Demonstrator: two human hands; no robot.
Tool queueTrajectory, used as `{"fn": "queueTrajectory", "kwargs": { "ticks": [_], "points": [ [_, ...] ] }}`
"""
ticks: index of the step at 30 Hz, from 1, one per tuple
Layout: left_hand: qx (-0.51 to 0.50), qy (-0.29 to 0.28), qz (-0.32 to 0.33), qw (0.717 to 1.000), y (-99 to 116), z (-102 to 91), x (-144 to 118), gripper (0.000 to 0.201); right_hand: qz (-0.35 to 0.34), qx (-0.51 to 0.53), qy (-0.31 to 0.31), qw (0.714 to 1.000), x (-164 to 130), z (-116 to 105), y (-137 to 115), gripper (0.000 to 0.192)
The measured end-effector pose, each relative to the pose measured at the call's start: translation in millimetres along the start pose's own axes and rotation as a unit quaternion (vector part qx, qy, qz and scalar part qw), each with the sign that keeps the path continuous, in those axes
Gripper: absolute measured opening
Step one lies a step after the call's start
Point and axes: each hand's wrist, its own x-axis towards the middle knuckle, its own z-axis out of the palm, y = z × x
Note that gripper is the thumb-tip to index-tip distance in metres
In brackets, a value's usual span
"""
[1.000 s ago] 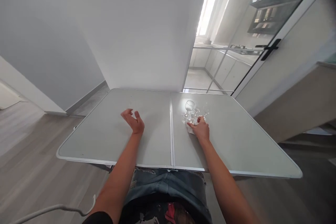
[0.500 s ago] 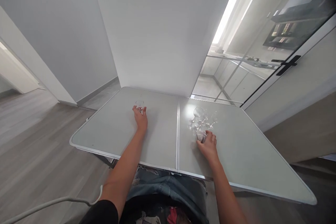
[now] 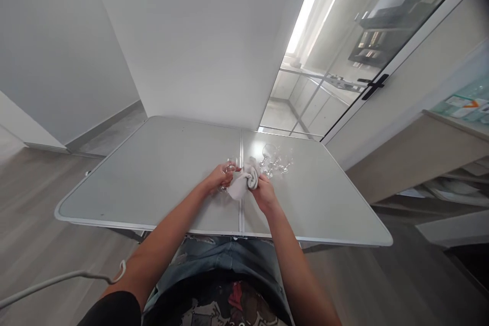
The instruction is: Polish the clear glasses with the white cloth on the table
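Well to the left of both hands, a grey wall (image 3: 57, 35) meets wood-look floor (image 3: 34, 178). A white cable-like strand (image 3: 57, 277) ends in a hook by the left forearm. Beneath the hands stretches a pale folding table (image 3: 122, 178), its metal-edged seam (image 3: 241, 219) running between them. Beyond and to the right of the hands is a glazed door (image 3: 305, 86) with a black handle (image 3: 376, 85); farther right is a shelf unit (image 3: 416, 153).

Half a second ago, the left hand (image 3: 217, 177) was out on the left half of the table with a stemmed glass (image 3: 231, 167), and the right hand (image 3: 264, 194) was low beside the other glasses. Now the two have drawn together at the seam, and the cloth (image 3: 240, 186) is between them.

The left hand is curled around the glass, which is clear and rounded in the bowl; its foot shows below the fingers. The right hand grips the cloth, soft, whitish and bunched, with a grey-edged roll; whether it touches the glass is hard to tell. Just beyond the right hand, slightly to its right, stands a cluster of clear stemmed glasses (image 3: 269, 152), too overlapped to count.
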Motion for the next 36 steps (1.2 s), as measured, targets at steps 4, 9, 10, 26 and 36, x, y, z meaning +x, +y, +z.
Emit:
{"fn": "queueTrajectory", "kwargs": {
  "ticks": [4,9,10,26,36],
  "points": [
    [0.039,0.025,0.029,0.999,4,0.9,1,0.051,0.031,0.038,-0.034,0.998,10,0,-2,0.013],
    [0.051,0.094,0.046,0.993,5,-4.0,2,0.054,0.046,0.174,-0.019,0.983,17,-11,-2,0.018],
    [0.072,0.103,0.052,0.991,4,-3.8,2,0.055,0.056,0.187,-0.019,0.981,18,-12,-1,0.021],
    [0.219,0.111,0.086,0.966,7,-6.4,0,0.05,0.104,0.09,-0.08,0.987,11,-12,-2,0.039],
    [0.52,0.097,0.153,0.835,2,-19.2,-5,0.072,-0.191,-0.207,0.161,0.946,25,-13,5,0.033]
  ]
}}
